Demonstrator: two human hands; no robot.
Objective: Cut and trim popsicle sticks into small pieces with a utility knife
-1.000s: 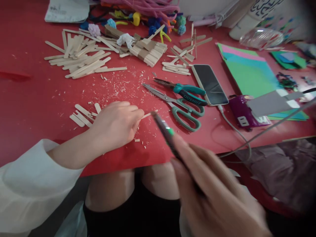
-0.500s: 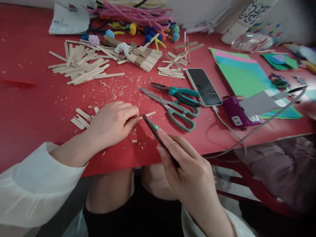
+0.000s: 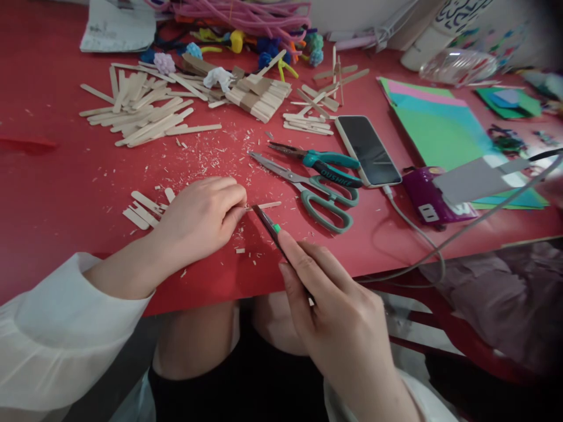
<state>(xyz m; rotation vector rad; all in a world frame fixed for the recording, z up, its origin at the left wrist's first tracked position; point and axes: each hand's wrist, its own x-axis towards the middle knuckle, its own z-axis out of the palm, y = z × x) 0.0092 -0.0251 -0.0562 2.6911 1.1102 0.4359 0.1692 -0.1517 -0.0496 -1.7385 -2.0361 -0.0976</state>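
My left hand [image 3: 210, 214] rests on the red table, its fingers closed on one end of a wooden craft stick [image 3: 269, 205]. The other end of that stick points right, and the part under the fingers is hidden. In my right hand [image 3: 328, 287] is a dark utility knife [image 3: 269, 225] with a green slider. Its blade lies against the stick just right of my left fingertips. Wood shavings [image 3: 206, 153] are scattered around and beyond the hands. Several short cut stick pieces [image 3: 139, 215] lie left of my left hand.
Grey-handled scissors [image 3: 328, 211] and teal-handled pliers [image 3: 332, 167] lie right of the stick. Behind are loose craft sticks [image 3: 145, 117], a bundle of sticks [image 3: 259, 97] and pink pipe cleaners [image 3: 246, 17]. A phone [image 3: 368, 151] with a cable and coloured paper [image 3: 440, 129] lie at right.
The knife blade has shifted slightly left along the stick, closer to my left fingertips. Both hands keep their hold, and the view has tilted a little.
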